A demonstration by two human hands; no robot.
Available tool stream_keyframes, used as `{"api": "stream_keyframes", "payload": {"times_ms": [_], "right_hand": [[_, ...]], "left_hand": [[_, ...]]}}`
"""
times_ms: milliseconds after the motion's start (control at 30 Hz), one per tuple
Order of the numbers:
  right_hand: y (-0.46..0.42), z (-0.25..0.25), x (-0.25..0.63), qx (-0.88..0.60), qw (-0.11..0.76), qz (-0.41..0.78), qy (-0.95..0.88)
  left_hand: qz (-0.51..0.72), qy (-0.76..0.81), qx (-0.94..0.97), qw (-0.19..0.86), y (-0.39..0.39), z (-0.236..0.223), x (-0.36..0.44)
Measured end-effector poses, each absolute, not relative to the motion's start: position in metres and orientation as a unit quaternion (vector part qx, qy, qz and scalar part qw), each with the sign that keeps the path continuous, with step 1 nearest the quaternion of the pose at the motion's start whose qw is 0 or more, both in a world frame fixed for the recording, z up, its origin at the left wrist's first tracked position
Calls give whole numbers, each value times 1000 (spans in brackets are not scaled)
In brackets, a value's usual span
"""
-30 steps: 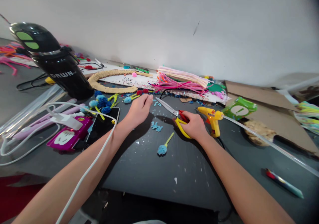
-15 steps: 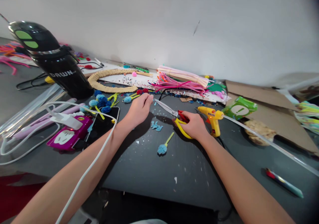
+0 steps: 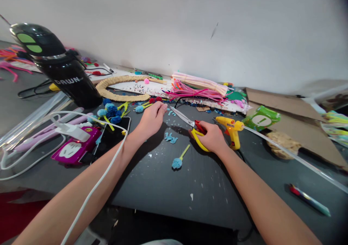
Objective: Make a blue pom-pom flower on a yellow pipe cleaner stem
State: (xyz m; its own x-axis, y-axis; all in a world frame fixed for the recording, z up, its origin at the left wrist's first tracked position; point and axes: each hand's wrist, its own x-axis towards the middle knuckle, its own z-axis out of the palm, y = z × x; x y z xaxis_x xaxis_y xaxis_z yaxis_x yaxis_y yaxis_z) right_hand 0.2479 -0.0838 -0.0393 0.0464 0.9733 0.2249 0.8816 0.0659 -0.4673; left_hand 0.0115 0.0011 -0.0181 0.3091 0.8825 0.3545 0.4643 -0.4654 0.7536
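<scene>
Midway along the surface (image 3: 163, 192), toward its near edge, lies a flower (image 3: 177, 163); snippets (image 3: 171, 138) lie behind it. Scissors (image 3: 184, 118) in the right hand (image 3: 213, 136) reach across behind the snippets toward the left hand (image 3: 152, 121). Right of the right hand sits a glue gun (image 3: 232, 129), then a packet (image 3: 262, 119) before cardboard (image 3: 312, 129); a pen (image 3: 310, 200) lies nearer the front right. Left of the left hand are a phone (image 3: 119, 129) and socket box (image 3: 70, 151), with a bottle (image 3: 73, 80) behind them. Along the back edge, bundles (image 3: 198, 90) rest on a sheet (image 3: 157, 88), right of a ring (image 3: 125, 98).
</scene>
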Motion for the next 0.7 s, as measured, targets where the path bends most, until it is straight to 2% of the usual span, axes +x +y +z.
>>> {"api": "stream_keyframes", "payload": {"times_ms": [700], "right_hand": [[-81, -42, 252, -672, 238, 90, -695]], "left_hand": [[389, 441, 764, 266, 1, -18, 12]]}}
